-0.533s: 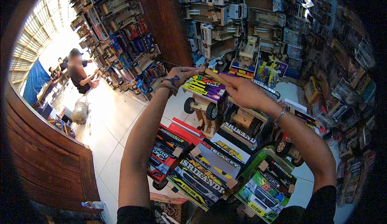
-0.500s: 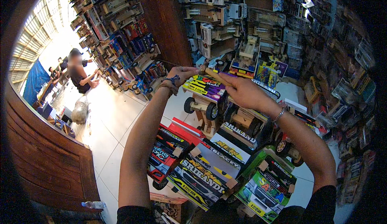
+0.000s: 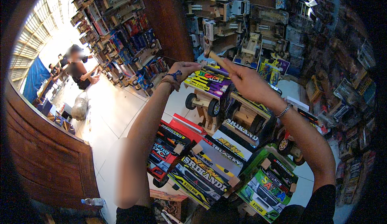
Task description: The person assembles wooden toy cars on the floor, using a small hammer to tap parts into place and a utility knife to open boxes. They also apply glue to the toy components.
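My right hand [image 3: 252, 83] grips the wooden handle of a hammer [image 3: 219, 59], its head raised above the far edge of a purple and yellow wooden toy truck [image 3: 205, 82]. My left hand [image 3: 181, 73] is closed in a pinch at that truck's far left edge; whatever is between the fingertips is too small to make out. This truck is tipped so its wheels and bare wood underside face me. Nearer to me sit a red toy truck [image 3: 167, 147], a grey and black one [image 3: 207, 165] and a green one [image 3: 267, 187].
Toy trucks are stacked high along the walls, at the left stack [image 3: 121, 26] and the right stack [image 3: 342, 91]. A brown wooden door [image 3: 48, 159] stands at left, with a plastic bottle [image 3: 93, 202] by it. Beyond the doorway a person [image 3: 78, 71] sits on the tiled floor.
The hammer head has risen up and away from the toy truck's edge, and my right hand has shifted slightly right. My left hand keeps its pinch at nearly the same spot.
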A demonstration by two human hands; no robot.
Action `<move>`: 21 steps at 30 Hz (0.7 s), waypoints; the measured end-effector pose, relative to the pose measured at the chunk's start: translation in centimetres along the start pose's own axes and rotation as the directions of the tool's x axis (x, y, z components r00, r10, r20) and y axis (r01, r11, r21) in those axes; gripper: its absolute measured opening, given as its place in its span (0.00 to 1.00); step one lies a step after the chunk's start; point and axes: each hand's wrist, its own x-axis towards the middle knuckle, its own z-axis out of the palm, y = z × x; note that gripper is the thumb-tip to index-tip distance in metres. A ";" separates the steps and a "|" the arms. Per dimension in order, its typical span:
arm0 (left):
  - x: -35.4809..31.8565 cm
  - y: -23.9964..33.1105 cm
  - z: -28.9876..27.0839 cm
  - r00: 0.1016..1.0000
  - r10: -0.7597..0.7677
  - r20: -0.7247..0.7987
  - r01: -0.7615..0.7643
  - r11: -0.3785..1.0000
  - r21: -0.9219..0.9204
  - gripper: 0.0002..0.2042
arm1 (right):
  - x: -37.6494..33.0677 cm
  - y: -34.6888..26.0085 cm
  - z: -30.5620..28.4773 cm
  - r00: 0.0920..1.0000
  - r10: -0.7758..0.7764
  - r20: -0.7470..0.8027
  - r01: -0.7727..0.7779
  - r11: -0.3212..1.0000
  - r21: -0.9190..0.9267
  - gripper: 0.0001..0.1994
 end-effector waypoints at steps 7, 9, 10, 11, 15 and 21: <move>0.2 0.1 0.1 1.000 -0.003 -0.004 0.003 1.000 -0.004 0.24 | -0.7 -0.2 0.0 0.994 0.014 0.106 -0.005 0.996 -0.084 0.24; 0.2 -0.1 0.2 0.999 -0.029 -0.015 0.029 1.000 0.004 0.24 | -0.8 -0.3 0.1 0.998 0.064 0.013 -0.063 0.998 -0.019 0.24; 0.3 -0.1 0.4 0.999 -0.038 -0.022 0.038 0.999 -0.013 0.23 | -0.9 -0.4 0.1 1.000 0.024 0.013 -0.024 0.999 -0.028 0.24; 0.4 -0.2 0.5 0.998 -0.050 -0.032 0.048 0.998 -0.035 0.22 | -0.9 -0.4 0.3 0.999 -0.036 0.002 0.036 0.999 -0.037 0.24; 0.7 -0.6 1.4 0.989 0.094 -0.115 -0.104 0.991 -0.088 0.18 | -1.5 -0.5 0.5 0.996 -0.063 0.058 0.067 0.995 -0.080 0.24; 1.4 -1.3 1.3 0.987 0.125 -0.101 -0.135 0.986 -0.098 0.16 | -1.0 -0.3 0.7 0.995 -0.083 -0.061 0.078 0.994 -0.073 0.24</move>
